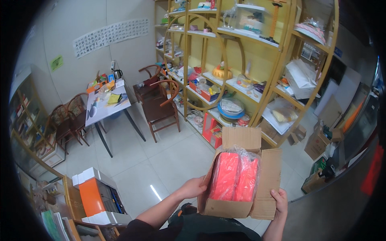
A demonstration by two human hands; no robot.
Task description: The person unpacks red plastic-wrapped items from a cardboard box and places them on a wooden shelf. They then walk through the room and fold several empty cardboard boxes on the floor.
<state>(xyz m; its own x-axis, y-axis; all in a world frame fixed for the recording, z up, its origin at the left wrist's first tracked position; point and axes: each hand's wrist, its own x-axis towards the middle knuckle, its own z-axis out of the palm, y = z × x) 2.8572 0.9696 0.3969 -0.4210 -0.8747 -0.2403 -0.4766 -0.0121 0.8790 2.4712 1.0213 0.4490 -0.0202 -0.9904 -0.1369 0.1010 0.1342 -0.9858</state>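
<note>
An open cardboard box (229,208) is held up in front of my body, its flaps folded outward. Inside lie red packages (224,174) wrapped in clear plastic, side by side. My left hand (194,187) grips the box's left side, with the fingertips hidden behind the cardboard. On the right, my right hand (280,199) holds the edge of the outspread right flap (267,180), thumb on its inner face.
Gold-framed shelves (256,102) with cake models and packages stand ahead. A table (105,105) with wooden chairs (159,111) is at the left. An orange and white cabinet (92,195) stands lower left; more cartons (316,146) sit on the floor at right.
</note>
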